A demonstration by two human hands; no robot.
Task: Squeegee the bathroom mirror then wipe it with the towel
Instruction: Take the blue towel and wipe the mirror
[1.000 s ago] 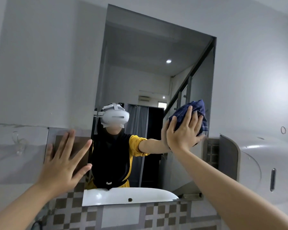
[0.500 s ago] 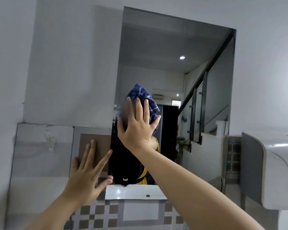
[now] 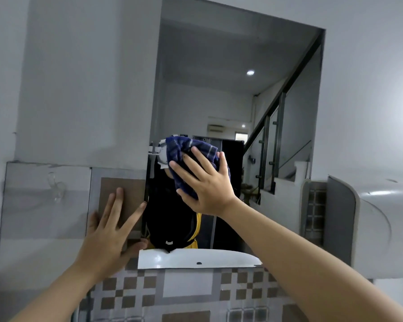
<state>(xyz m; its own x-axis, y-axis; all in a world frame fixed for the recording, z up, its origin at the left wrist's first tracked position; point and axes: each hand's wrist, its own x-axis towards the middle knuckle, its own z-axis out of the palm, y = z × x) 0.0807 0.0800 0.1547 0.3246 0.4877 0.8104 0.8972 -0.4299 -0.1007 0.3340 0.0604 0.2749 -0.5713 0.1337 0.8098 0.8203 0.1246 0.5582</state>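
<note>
The frameless wall mirror (image 3: 219,94) hangs ahead and reflects a person, a stair rail and a ceiling light. My right hand (image 3: 205,184) presses a bunched dark blue checked towel (image 3: 186,154) flat against the glass in its lower left part, fingers spread over the cloth. My left hand (image 3: 112,231) rests flat with fingers apart on the tiled wall just left of the mirror's lower left corner, holding nothing. No squeegee shows in this view.
A white wall-mounted dispenser (image 3: 370,224) juts out at the right, close to the mirror's right edge. Brown and grey checked tiles (image 3: 186,291) run below the mirror. A clear hook (image 3: 56,189) sticks to the grey panel at the left.
My right hand swept the towel from the mirror's right edge to its left part, then slid a little downward. The left hand stayed on the wall.
</note>
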